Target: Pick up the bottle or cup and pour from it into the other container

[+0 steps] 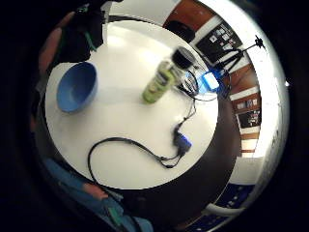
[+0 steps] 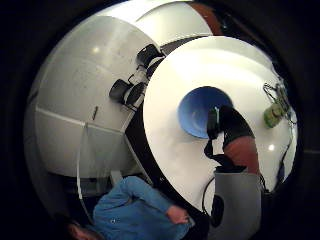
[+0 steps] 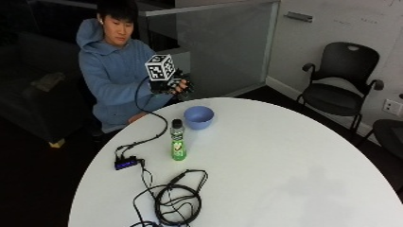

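A green bottle (image 3: 178,142) with a black cap stands upright on the round white table (image 3: 283,156), a little in front of a blue bowl (image 3: 199,117). My gloved right hand (image 3: 178,86) hovers in the air behind the bowl, near the person's chest, holding nothing, fingers loosely relaxed. The little finger side palm view looks down on the bottle (image 1: 161,82) and the bowl (image 1: 76,88), both apart from the hand. In the thumb side palm view a gloved finger (image 2: 232,135) overlaps the bowl (image 2: 197,110), with the bottle (image 2: 273,115) farther off.
A small black box (image 3: 126,163) with a blue light and a coil of black cables (image 3: 176,198) lie on the table in front of the bottle. The person's bare left hand (image 3: 135,118) rests at the table edge. Black chairs (image 3: 343,90) stand beyond the table.
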The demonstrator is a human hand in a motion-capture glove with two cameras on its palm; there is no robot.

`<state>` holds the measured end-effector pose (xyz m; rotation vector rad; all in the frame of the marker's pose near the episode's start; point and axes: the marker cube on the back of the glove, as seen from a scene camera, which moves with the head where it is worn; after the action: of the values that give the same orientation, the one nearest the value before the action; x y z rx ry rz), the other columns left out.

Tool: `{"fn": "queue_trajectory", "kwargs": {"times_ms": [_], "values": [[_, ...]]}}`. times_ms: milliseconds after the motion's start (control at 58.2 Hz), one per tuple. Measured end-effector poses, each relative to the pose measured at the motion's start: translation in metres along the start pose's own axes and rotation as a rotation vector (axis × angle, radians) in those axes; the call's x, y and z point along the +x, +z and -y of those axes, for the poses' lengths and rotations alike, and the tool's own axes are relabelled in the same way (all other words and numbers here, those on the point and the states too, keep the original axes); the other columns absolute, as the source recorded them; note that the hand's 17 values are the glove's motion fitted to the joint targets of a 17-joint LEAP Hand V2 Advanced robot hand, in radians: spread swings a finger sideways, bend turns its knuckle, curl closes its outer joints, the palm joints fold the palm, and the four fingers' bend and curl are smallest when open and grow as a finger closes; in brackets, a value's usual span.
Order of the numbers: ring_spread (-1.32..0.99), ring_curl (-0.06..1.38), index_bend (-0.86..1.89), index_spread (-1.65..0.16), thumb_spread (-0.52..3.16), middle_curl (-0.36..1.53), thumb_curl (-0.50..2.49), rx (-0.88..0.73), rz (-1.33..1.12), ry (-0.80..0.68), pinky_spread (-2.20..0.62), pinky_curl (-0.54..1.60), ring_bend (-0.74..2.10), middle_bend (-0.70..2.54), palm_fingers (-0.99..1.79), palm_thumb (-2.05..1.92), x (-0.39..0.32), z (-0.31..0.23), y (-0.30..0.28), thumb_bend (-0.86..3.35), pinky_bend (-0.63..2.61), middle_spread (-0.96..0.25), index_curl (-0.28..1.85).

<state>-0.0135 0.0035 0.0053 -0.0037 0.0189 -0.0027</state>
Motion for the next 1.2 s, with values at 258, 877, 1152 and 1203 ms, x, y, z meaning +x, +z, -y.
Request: {"fn": "queue_trajectory", "kwargs": {"times_ms": [258,877,1152,1203], "values": [[0.07,0.23,0.14,-0.29,0.85,0.16,0.27,-0.063,-0.120,-0.020,0.13,0.27,0.47,0.18,0.48,0.72,-0.038,0.009,-0.003,0.36,0.55,0.02,0.17],[0.13,0.29,0.16,-0.35,1.09,0.25,0.40,-0.021,-0.206,-0.010,0.22,0.30,0.45,0.17,0.27,0.75,0.005,-0.008,-0.044,0.08,0.41,0.00,0.27],[0.15,0.29,0.15,-0.38,1.11,0.25,0.41,-0.002,-0.135,0.046,0.23,0.32,0.47,0.17,0.19,0.69,0.048,-0.026,-0.071,-0.02,0.43,-0.02,0.26],[0.15,0.29,0.15,-0.38,1.11,0.26,0.41,0.010,-0.137,0.064,0.23,0.33,0.47,0.17,0.19,0.68,0.057,-0.029,-0.075,-0.02,0.43,-0.02,0.26]]}}
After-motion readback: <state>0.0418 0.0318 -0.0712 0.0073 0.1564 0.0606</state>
